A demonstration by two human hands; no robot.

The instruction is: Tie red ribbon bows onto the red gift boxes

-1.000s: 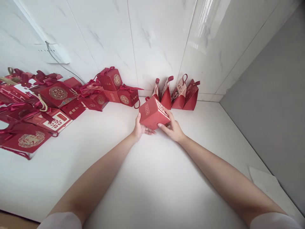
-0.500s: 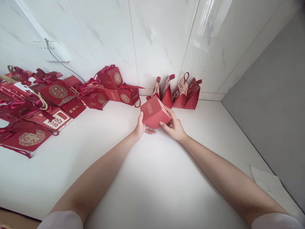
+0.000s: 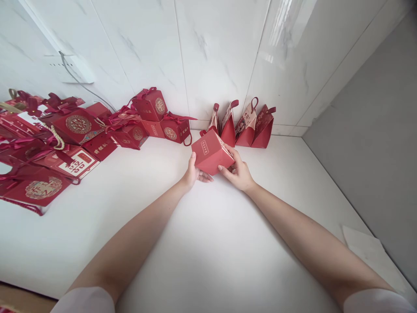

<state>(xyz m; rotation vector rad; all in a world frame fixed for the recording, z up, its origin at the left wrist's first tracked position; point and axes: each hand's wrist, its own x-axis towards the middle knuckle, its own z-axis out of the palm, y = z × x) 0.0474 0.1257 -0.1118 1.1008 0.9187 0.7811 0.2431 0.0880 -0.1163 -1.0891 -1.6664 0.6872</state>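
Note:
A red paper gift box [image 3: 211,153] with a small gold-lettered label is held between my two hands, tilted over the white tabletop [image 3: 208,234]. My left hand [image 3: 194,171] grips its left side, thumb on the near face and the other fingers underneath. On the right edge, my right hand [image 3: 239,170] pinches the box between thumb and fingers. Part of its underside is hidden by my fingers. Just behind it stand several wedge-shaped red gift boxes [image 3: 246,130] with ribbon loops on top, and the held box partly covers the leftmost ones.
A pile of red gift boxes [image 3: 78,126] with ribbons and cords covers the left side. More red boxes [image 3: 151,106] are stacked against the tiled wall [image 3: 221,56]. A grey cable [image 3: 80,80] runs down from a wall socket. White sheets [image 3: 363,243] lie at right.
The view has shifted very slightly. Both hands keep the same hold on the red gift box, and the other boxes stay where they were.

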